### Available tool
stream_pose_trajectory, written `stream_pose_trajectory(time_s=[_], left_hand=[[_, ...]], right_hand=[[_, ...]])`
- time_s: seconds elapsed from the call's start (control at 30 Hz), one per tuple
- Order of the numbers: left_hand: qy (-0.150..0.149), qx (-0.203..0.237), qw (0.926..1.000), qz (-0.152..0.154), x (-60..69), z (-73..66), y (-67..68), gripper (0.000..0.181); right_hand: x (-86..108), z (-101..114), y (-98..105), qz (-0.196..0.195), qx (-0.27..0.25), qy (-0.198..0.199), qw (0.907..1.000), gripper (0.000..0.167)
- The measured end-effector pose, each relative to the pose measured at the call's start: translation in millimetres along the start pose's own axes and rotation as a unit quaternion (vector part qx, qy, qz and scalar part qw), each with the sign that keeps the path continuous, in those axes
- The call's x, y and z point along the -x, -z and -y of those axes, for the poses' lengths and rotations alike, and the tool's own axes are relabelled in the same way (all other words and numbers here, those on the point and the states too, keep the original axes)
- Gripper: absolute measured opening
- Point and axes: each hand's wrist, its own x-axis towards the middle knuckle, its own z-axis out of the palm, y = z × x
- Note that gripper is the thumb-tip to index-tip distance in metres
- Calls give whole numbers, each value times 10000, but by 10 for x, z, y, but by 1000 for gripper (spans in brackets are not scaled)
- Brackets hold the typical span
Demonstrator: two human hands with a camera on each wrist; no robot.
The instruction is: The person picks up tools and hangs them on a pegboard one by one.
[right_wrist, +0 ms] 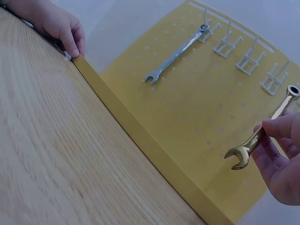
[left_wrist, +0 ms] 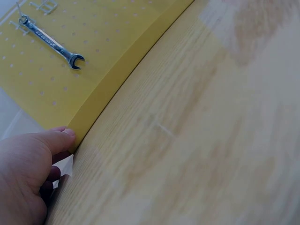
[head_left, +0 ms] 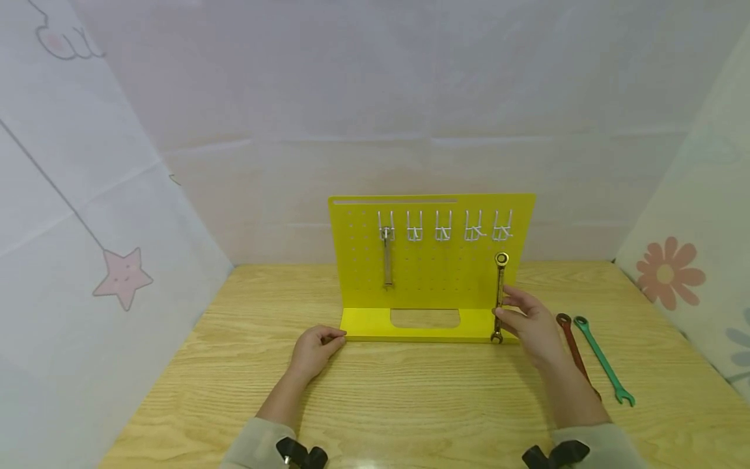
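Note:
My right hand holds a gold-coloured combination wrench between thumb and fingers. The wrench stands nearly upright in front of the right side of a yellow pegboard, ring end up and open jaw down. With thumb and fingertips my left hand grips the front left corner of the pegboard's base. On the leftmost white wire hook hangs a silver wrench, its open end downward. Several more white hooks line up to its right, bearing nothing.
Right of my right forearm a red wrench and a green wrench lie on the wooden table. The forearm covers part of the red one. Pale printed cloth hangs behind and at both sides.

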Motion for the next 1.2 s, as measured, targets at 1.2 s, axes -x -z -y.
stream_pose_trajectory(time_s=[1.2], left_hand=[[83, 17, 10000, 8, 31, -16, -3, 10]], right_hand=[[-227, 428, -877, 721, -206, 145, 9971, 51]])
